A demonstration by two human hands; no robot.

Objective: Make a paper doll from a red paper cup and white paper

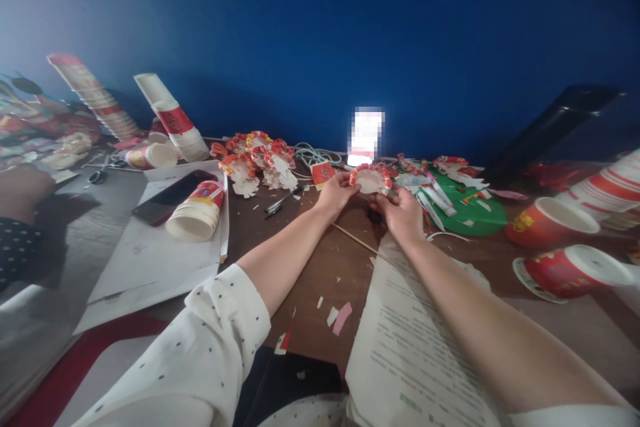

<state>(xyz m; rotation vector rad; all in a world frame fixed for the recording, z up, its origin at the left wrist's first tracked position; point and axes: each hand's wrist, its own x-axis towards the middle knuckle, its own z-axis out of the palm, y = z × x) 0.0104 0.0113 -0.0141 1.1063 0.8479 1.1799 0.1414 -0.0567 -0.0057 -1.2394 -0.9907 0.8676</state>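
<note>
Both hands are raised over the far part of the brown table, with a cut paper cup (371,181) between them. It has a pale round middle and curled red-and-white strips around its rim. My left hand (339,192) pinches its left edge. At its lower right edge, the fingers of my right hand (400,210) are closed on it. Left of my left hand lies a pile of similar cut cups (263,159) with curled strips. A thin stick (357,238) rests on the table below my hands.
Leaning cup stacks (173,117) stand at the left. A phone (175,197) and nested cups (197,213) rest on white paper. Pens and tubes lie by a green sheet (473,203). Printed pages (400,333) sit below my right arm. Another person's hand (25,190) is far left.
</note>
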